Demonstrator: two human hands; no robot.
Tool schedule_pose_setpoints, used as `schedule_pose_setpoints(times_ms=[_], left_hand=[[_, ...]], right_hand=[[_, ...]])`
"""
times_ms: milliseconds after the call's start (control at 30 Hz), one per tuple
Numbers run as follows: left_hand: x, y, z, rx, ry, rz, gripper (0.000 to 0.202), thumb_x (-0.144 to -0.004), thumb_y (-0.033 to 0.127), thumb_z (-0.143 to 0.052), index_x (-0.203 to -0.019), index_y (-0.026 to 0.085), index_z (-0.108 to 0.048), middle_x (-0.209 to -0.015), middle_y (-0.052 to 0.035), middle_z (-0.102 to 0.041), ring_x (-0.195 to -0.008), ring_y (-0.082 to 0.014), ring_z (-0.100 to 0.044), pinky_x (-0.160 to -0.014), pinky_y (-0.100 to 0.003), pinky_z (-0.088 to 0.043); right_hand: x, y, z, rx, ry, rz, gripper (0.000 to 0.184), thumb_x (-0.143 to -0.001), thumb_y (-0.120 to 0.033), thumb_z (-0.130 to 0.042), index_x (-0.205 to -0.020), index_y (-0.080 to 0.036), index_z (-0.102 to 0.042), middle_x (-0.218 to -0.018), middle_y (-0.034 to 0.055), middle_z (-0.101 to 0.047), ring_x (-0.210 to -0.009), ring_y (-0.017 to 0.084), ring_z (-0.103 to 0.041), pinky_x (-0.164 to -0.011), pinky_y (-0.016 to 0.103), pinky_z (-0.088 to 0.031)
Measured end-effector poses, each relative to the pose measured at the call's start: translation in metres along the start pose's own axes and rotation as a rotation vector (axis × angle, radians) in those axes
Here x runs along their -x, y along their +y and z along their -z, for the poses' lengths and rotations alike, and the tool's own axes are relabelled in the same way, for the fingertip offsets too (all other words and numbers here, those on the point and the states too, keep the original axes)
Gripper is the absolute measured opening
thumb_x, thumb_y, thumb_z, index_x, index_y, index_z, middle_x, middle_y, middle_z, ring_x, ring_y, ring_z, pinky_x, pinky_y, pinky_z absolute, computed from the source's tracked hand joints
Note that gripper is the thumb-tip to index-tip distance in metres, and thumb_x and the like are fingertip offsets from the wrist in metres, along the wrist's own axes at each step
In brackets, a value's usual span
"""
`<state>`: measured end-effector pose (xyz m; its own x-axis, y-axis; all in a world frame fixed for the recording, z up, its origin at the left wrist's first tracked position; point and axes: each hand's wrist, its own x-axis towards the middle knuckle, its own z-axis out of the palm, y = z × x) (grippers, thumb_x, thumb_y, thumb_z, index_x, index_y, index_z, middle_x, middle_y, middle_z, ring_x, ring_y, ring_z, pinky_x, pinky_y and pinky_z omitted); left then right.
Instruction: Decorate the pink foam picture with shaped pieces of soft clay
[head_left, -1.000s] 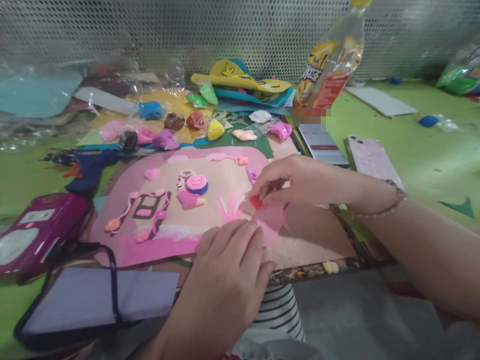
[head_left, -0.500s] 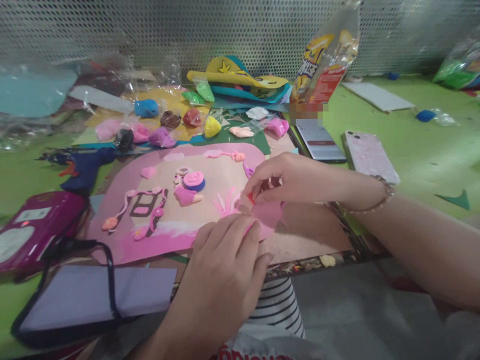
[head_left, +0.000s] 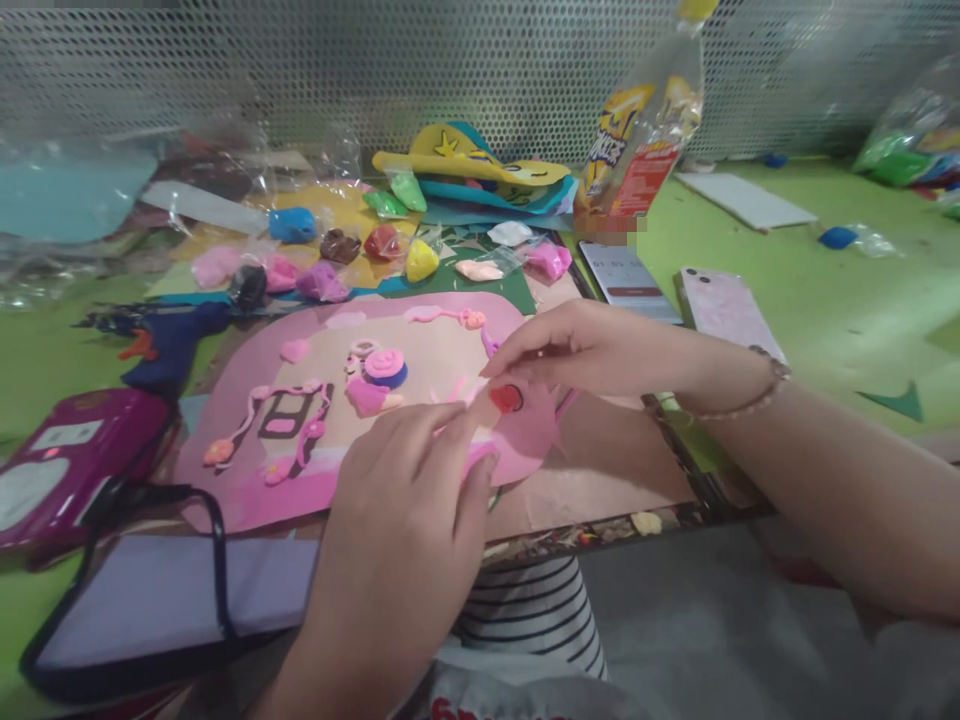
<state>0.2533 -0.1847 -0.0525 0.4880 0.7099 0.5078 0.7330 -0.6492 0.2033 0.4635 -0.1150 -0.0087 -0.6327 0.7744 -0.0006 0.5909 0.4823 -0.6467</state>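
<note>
A pink craft board (head_left: 247,480) with small clay figures lies in front of me. Over its right end both hands meet at a pink clay piece (head_left: 525,440) that carries a small red clay bit (head_left: 507,398). My left hand (head_left: 409,510) has its fingers curled onto the near edge of the pink piece. My right hand (head_left: 577,345), with a bead bracelet at the wrist, reaches in from the right and pinches the piece's top edge just above the red bit.
Bagged clay lumps in several colours (head_left: 341,245) lie behind the board. A blue glue gun (head_left: 169,335), a magenta case (head_left: 67,460) and a purple pouch (head_left: 165,600) sit at the left. Two phones (head_left: 724,305) and a snack bag (head_left: 637,140) are at the right.
My left hand has shifted left and lifted the near edge of the pink piece. The red bit, partly covered half a second ago, now shows fully below my right fingers.
</note>
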Motion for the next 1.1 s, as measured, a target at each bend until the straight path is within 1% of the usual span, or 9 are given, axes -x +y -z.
schedule_pose_setpoints(times_ms=[100, 167, 233, 333, 467, 667, 867, 967, 1100], left_hand=[[-0.009, 0.004, -0.002, -0.075, -0.017, 0.036, 0.020, -0.086, 0.019, -0.054, -0.105, 0.015, -0.058, -0.095, -0.0077, -0.061, -0.093, -0.0251, -0.055, -0.077, -0.037, -0.044], [-0.018, 0.009, -0.005, -0.108, -0.081, 0.072, 0.012, -0.084, 0.019, -0.056, -0.095, 0.016, -0.060, -0.088, -0.0062, -0.060, -0.086, -0.0249, -0.055, -0.072, -0.036, -0.044], [-0.026, 0.015, -0.009, -0.114, -0.154, 0.103, 0.005, -0.083, 0.020, -0.059, -0.087, 0.017, -0.060, -0.081, -0.0048, -0.058, -0.079, -0.0245, -0.055, -0.068, -0.036, -0.044], [-0.035, 0.021, -0.015, -0.116, -0.221, 0.139, 0.005, -0.082, 0.022, -0.060, -0.085, 0.018, -0.061, -0.078, -0.0043, -0.057, -0.079, -0.0251, -0.055, -0.067, -0.036, -0.044], [-0.038, 0.023, -0.021, -0.141, -0.264, 0.166, 0.005, -0.085, 0.021, -0.058, -0.086, 0.018, -0.061, -0.080, -0.0049, -0.057, -0.080, -0.0250, -0.056, -0.068, -0.035, -0.043], [-0.038, 0.020, -0.025, -0.186, -0.246, 0.134, 0.007, -0.085, 0.019, -0.057, -0.078, 0.018, -0.058, -0.075, -0.0037, -0.056, -0.075, -0.0227, -0.056, -0.064, -0.033, -0.041], [-0.034, 0.016, -0.027, -0.187, -0.223, 0.152, 0.008, -0.084, 0.020, -0.059, -0.076, 0.018, -0.057, -0.072, -0.0026, -0.055, -0.072, -0.0223, -0.055, -0.062, -0.032, -0.040], [-0.033, 0.016, -0.027, -0.166, -0.198, 0.149, 0.009, -0.085, 0.020, -0.058, -0.076, 0.019, -0.056, -0.072, -0.0023, -0.054, -0.073, -0.0220, -0.055, -0.062, -0.032, -0.040], [-0.031, 0.016, -0.026, -0.169, -0.188, 0.151, 0.010, -0.085, 0.018, -0.057, -0.075, 0.019, -0.056, -0.070, -0.0019, -0.054, -0.070, -0.0215, -0.055, -0.062, -0.032, -0.039]], right_hand=[[0.004, 0.008, 0.009, 0.216, 0.042, -0.021, 0.017, -0.079, -0.016, -0.053, -0.086, -0.017, -0.069, -0.086, 0.0024, -0.068, -0.072, 0.012, -0.058, -0.064, 0.024, -0.042], [0.005, 0.012, 0.014, 0.281, -0.002, -0.065, 0.010, -0.078, -0.018, -0.057, -0.080, -0.016, -0.066, -0.078, 0.0017, -0.066, -0.066, 0.011, -0.055, -0.059, 0.023, -0.039], [0.006, 0.015, 0.017, 0.291, -0.085, -0.096, 0.008, -0.078, -0.022, -0.059, -0.077, -0.017, -0.064, -0.073, 0.0006, -0.064, -0.061, 0.010, -0.053, -0.055, 0.023, -0.036], [0.005, 0.017, 0.016, 0.272, -0.163, -0.086, 0.010, -0.079, -0.026, -0.060, -0.074, -0.016, -0.062, -0.073, 0.0008, -0.064, -0.062, 0.011, -0.052, -0.055, 0.023, -0.035], [0.001, 0.019, 0.011, 0.155, -0.215, -0.042, 0.007, -0.080, -0.019, -0.057, -0.080, -0.015, -0.063, -0.082, 0.0021, -0.066, -0.072, 0.012, -0.057, -0.062, 0.023, -0.038], [-0.004, 0.024, 0.004, 0.199, -0.224, -0.033, 0.011, -0.082, -0.020, -0.057, -0.083, -0.014, -0.066, -0.077, 0.0019, -0.064, -0.066, 0.011, -0.051, -0.060, 0.024, -0.032], [-0.005, 0.025, 0.001, 0.235, -0.209, -0.006, 0.011, -0.081, -0.021, -0.056, -0.077, -0.014, -0.064, -0.069, -0.0003, -0.060, -0.059, 0.010, -0.045, -0.055, 0.024, -0.026], [-0.006, 0.026, -0.001, 0.255, -0.197, -0.004, 0.012, -0.081, -0.023, -0.057, -0.075, -0.015, -0.064, -0.067, -0.0009, -0.058, -0.058, 0.010, -0.044, -0.054, 0.024, -0.025], [-0.007, 0.025, -0.003, 0.277, -0.190, -0.006, 0.012, -0.081, -0.023, -0.056, -0.078, -0.015, -0.065, -0.069, -0.0004, -0.059, -0.060, 0.010, -0.045, -0.054, 0.025, -0.025]])
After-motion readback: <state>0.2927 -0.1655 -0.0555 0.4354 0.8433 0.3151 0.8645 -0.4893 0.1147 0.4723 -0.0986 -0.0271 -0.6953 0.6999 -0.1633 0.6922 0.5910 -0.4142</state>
